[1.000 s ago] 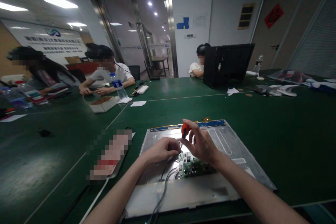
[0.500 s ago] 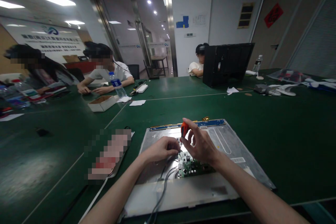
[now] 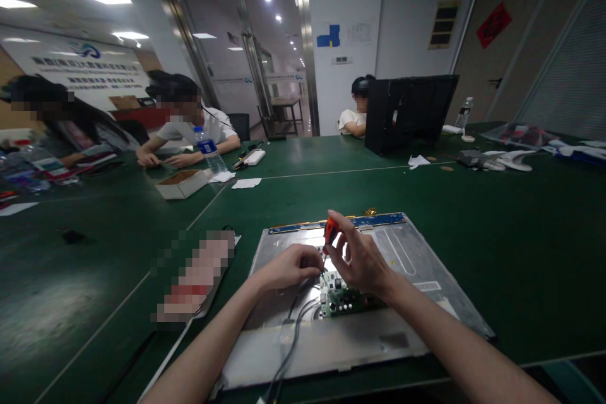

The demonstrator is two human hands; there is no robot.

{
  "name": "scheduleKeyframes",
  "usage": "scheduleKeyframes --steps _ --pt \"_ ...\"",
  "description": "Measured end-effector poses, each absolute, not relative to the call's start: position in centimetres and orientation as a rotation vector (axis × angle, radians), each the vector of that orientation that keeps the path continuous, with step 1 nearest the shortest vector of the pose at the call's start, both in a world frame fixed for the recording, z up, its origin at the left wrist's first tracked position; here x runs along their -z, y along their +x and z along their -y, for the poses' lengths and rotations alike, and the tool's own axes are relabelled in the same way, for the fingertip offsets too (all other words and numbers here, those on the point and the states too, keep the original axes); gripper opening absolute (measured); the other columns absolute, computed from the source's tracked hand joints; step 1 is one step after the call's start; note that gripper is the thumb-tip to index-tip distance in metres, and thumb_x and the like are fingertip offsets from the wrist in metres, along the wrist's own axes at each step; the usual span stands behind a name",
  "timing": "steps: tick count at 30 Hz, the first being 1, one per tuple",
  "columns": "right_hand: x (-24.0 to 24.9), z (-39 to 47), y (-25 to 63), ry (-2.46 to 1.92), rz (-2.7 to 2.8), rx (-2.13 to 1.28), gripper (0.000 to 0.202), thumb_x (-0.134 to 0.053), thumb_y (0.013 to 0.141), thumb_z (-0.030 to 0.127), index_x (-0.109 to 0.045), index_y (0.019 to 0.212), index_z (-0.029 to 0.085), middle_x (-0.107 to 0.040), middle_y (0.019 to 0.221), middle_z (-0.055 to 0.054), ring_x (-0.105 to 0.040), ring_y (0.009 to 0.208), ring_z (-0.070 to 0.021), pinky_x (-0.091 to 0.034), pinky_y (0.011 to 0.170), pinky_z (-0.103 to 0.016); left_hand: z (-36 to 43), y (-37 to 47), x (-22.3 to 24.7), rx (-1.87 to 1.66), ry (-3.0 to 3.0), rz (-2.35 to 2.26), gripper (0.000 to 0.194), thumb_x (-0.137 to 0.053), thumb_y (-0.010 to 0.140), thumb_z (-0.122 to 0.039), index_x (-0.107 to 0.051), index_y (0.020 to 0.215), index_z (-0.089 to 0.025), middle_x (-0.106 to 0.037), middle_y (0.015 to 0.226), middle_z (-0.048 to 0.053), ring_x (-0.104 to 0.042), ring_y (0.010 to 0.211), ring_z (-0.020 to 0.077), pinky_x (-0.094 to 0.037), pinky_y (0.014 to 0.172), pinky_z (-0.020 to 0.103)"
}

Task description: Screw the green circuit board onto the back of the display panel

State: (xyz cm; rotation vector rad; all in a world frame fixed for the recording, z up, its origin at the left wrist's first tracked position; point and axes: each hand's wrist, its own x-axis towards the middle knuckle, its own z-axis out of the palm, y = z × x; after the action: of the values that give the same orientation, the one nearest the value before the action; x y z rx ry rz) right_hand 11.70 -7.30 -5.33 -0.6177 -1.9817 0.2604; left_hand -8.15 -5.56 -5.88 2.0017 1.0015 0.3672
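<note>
A flat metal display panel [image 3: 265, 353] lies on the green table, with a green circuit board [image 3: 338, 304] on it. My right hand [image 3: 362, 259] grips a small orange and black screwdriver [image 3: 331, 231] near-upright between thumb and fingers. Its thin shaft points down to the board's upper left corner. Close to that tip, my left hand [image 3: 294, 267] is closed in a pinch; whatever lies between its fingertips is hidden. Dark cables [image 3: 296, 342] run from the board's left side toward me. A narrow blue circuit strip [image 3: 379, 221] spans the panel's far edge.
Left of the panel lies a blurred-out pinkish object [image 3: 201, 274] beside a white cable [image 3: 168, 356]. Farther off are an open cardboard box [image 3: 182, 184], a water bottle [image 3: 208, 148] and a black monitor housing [image 3: 409, 115]. Several people sit across the table [image 3: 303, 192].
The whole view has shifted very slightly. Both hands and the screwdriver keep almost the same pose over the board.
</note>
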Motion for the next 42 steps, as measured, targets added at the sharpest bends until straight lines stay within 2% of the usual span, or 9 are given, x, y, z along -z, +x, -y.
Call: scheduleKeyframes --steps 8,17,26,34,38,42 --pt "5.61 7.12 11.60 -0.609 1.965 -0.236 0.066 -0.053 0.086 0.017 -0.021 0.143 0.026 -0.060 0.091 -0.003 -0.051 0.052 -0.0088 -0.037 0.041 -0.021 5.57 -8.19 5.88 -0.370 2.008 -1.000 0.011 -0.058 0.076 -0.021 -0.062 0.084 -0.015 -0.057 0.070 -0.001 -0.052 0.066 0.0159 -0.040 0.061 0.026" --pt "5.59 7.23 11.64 -0.604 1.981 -0.258 0.068 -0.049 0.086 0.014 -0.017 0.146 0.024 -0.061 0.092 -0.004 -0.054 0.056 -0.0102 -0.042 0.045 -0.022 5.57 -8.13 5.78 -0.372 2.019 -1.001 0.010 -0.058 0.075 -0.020 -0.062 0.082 -0.015 -0.056 0.069 -0.001 -0.051 0.065 0.0156 -0.040 0.061 0.025" --pt "5.91 7.00 11.61 -0.624 1.969 -0.239 0.063 -0.055 0.087 0.019 -0.024 0.141 0.025 -0.060 0.084 -0.001 -0.052 0.051 -0.0098 -0.040 0.043 -0.022 5.64 -8.08 5.66 -0.380 2.024 -0.988 0.011 -0.057 0.074 -0.018 -0.064 0.082 -0.014 -0.059 0.071 0.000 -0.053 0.069 0.0173 -0.040 0.064 0.027" --pt "5.39 7.40 11.70 -0.620 1.987 -0.275 0.068 -0.050 0.085 0.014 -0.019 0.145 0.021 -0.062 0.085 -0.003 -0.055 0.054 -0.0107 -0.043 0.045 -0.023 5.86 -7.96 5.50 -0.387 2.008 -0.999 0.008 -0.058 0.075 -0.021 -0.061 0.080 -0.015 -0.056 0.068 -0.001 -0.050 0.064 0.0155 -0.039 0.060 0.026" --pt "5.56 7.25 11.63 -0.630 1.973 -0.251 0.064 -0.051 0.086 0.016 -0.022 0.143 0.021 -0.060 0.080 -0.001 -0.053 0.052 -0.0104 -0.041 0.043 -0.022 5.92 -7.92 5.29 -0.382 2.009 -1.009 0.010 -0.057 0.074 -0.019 -0.062 0.081 -0.015 -0.059 0.071 0.000 -0.052 0.067 0.0163 -0.040 0.063 0.026" --pt "5.74 7.08 11.61 -0.623 1.969 -0.230 0.061 -0.054 0.087 0.019 -0.025 0.140 0.024 -0.061 0.089 -0.002 -0.052 0.052 -0.0091 -0.040 0.042 -0.022 5.88 -7.95 5.21 -0.385 2.014 -1.018 0.009 -0.058 0.073 -0.018 -0.062 0.080 -0.015 -0.058 0.070 0.000 -0.052 0.067 0.0169 -0.040 0.062 0.026"
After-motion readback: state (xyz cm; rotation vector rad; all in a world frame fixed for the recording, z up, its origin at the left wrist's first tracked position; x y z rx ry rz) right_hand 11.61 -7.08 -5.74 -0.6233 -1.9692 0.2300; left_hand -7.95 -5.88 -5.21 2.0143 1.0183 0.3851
